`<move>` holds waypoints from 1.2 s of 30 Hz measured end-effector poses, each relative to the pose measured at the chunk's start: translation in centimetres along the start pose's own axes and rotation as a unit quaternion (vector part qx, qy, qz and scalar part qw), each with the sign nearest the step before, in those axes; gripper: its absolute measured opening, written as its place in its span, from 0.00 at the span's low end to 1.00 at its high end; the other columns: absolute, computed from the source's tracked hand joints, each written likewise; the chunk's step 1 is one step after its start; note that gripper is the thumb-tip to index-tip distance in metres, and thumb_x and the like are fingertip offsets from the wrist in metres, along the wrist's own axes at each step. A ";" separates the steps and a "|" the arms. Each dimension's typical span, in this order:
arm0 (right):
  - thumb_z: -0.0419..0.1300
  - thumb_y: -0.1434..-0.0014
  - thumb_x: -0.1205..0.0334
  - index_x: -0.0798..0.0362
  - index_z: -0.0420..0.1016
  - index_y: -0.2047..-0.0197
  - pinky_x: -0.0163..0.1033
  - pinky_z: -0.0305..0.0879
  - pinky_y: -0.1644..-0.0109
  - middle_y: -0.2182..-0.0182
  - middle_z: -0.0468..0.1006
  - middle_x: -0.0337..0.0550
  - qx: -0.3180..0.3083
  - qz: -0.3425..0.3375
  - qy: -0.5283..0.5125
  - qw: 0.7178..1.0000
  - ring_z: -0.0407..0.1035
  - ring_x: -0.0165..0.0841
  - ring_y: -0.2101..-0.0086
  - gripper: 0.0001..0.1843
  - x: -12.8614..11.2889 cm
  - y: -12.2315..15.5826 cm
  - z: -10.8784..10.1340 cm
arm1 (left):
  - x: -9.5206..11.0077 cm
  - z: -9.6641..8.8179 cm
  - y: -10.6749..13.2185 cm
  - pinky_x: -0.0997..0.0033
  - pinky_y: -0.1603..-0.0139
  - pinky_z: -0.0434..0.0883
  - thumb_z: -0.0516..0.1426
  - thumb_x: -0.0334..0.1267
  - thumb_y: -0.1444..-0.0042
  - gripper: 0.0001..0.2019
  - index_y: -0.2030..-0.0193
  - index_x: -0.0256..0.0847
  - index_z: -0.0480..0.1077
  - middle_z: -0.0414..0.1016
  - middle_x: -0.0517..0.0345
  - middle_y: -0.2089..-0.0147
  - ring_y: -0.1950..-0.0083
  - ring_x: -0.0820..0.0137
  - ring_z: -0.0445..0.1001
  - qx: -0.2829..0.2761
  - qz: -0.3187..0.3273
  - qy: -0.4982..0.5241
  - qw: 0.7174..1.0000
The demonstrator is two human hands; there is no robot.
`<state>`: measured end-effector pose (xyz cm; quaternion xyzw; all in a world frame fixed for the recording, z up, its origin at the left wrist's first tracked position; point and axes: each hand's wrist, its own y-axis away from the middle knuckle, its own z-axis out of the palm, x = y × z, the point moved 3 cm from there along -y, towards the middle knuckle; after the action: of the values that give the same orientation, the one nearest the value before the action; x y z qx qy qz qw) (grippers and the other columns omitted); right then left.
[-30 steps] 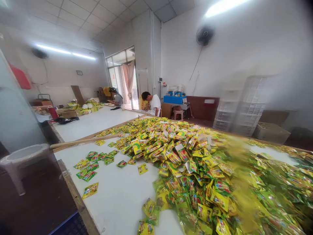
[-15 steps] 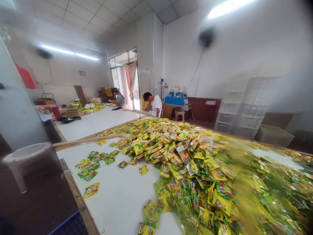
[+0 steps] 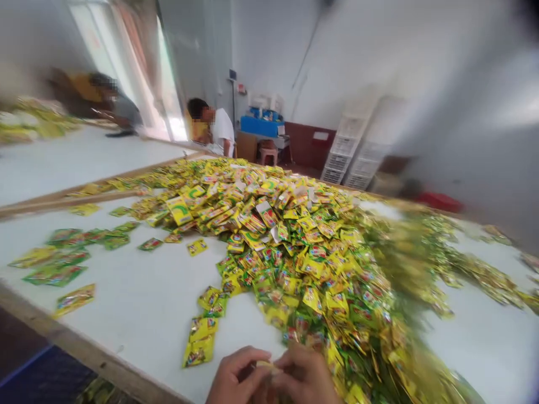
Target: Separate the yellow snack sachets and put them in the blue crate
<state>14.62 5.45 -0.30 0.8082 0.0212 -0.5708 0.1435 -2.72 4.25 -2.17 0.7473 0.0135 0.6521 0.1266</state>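
Note:
At the bottom edge of the head view, my left hand (image 3: 239,375) and my right hand (image 3: 305,375) meet with bent fingers. Their fingertips close on a small pale-yellow thing (image 3: 264,365), mostly covered by the fingers, so its kind does not show. Just beyond and to the right of my hands spreads a large heap of small yellow and green printed packets (image 3: 311,264). Small yellow cartons (image 3: 181,210) lie among them on the heap's far left side. A joined pair of yellow packets (image 3: 200,341) lies flat on the table left of my hands.
The white table (image 3: 138,297) has a wooden edge (image 3: 105,365); a blue crate (image 3: 37,370) stands below it. Loose green packets (image 3: 56,274) lie at the left. Two people sit beyond: one in white (image 3: 221,132), one in grey (image 3: 124,112). Stacked white crates (image 3: 345,146) stand by the wall.
The view has swung right and downward, so the heap sits further left and higher. Both my hands have come into view at the bottom, closed on the small pale-yellow thing.

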 end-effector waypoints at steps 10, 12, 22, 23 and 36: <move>0.68 0.57 0.76 0.51 0.79 0.68 0.32 0.61 0.68 0.74 0.73 0.35 0.047 -0.054 0.028 0.997 0.67 0.30 0.72 0.13 -0.9 1.4 0.1 | 0.5 -0.6 -0.1 0.73 0.53 0.71 0.59 0.43 0.42 0.09 0.57 0.48 0.80 0.81 0.57 0.58 0.55 0.66 0.77 -0.045 0.038 -0.025 0.998; 0.67 0.57 0.78 0.51 0.78 0.68 0.32 0.61 0.67 0.73 0.73 0.35 0.052 -0.064 0.026 0.996 0.67 0.30 0.71 0.14 -1.1 1.6 0.0 | 0.5 -0.7 -0.1 0.73 0.51 0.71 0.58 0.42 0.40 0.10 0.56 0.49 0.79 0.81 0.57 0.57 0.54 0.66 0.77 -0.072 0.048 -0.013 0.996; 0.64 0.50 0.73 0.52 0.77 0.70 0.33 0.62 0.67 0.72 0.74 0.38 0.049 -0.022 -0.056 0.997 0.69 0.32 0.69 0.06 -0.8 1.9 0.5 | -0.1 -0.9 0.4 0.70 0.52 0.72 0.60 0.43 0.43 0.12 0.54 0.47 0.78 0.81 0.55 0.56 0.55 0.64 0.77 -0.090 0.018 0.003 0.996; 0.64 0.51 0.73 0.53 0.78 0.71 0.34 0.62 0.67 0.73 0.74 0.38 0.060 -0.025 -0.063 0.996 0.69 0.32 0.70 0.06 -1.0 1.9 0.6 | -0.2 -0.7 0.5 0.70 0.55 0.73 0.60 0.44 0.44 0.12 0.55 0.46 0.78 0.81 0.56 0.58 0.57 0.64 0.76 -0.082 0.001 0.006 0.997; 0.60 0.51 0.74 0.54 0.74 0.77 0.33 0.59 0.69 0.77 0.72 0.38 0.125 -0.033 0.065 0.989 0.66 0.30 0.73 0.07 -1.7 2.1 -1.0 | -0.6 3.6 1.7 0.64 0.42 0.67 0.55 0.42 0.40 0.12 0.50 0.45 0.68 0.73 0.52 0.46 0.43 0.60 0.70 -0.035 -0.022 0.132 0.990</move>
<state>15.38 3.87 2.01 0.8540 -0.0142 -0.5196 0.0208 0.42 1.90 -2.85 0.6493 0.0236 0.7422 0.1644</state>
